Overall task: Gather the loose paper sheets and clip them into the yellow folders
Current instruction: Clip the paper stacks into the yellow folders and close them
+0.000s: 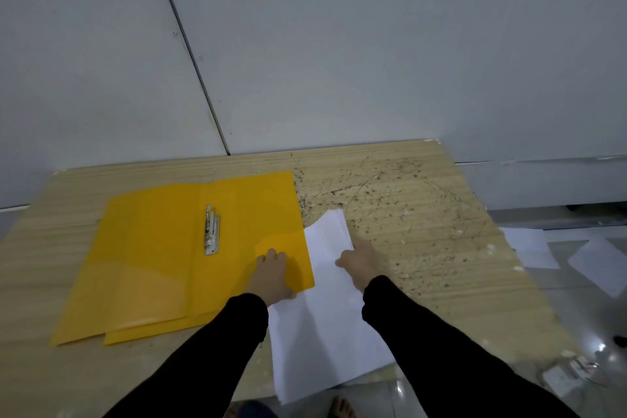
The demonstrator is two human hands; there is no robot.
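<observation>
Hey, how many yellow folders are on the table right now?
2. One yellow folder lies open on the left side of the wooden table; a second folder peeks out from under its near edge. More could be hidden beneath.

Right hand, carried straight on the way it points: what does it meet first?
Probably the right edge of the yellow folder; the right hand rests on the white sheets, aimed forward-left across them; heights unclear.

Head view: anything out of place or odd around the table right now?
Yes. Loose sheets lie on the floor right of the table, off the work surface. The paper stack overhangs the table's near edge and could slide off. The table's far right part is scratched and speckled.
</observation>
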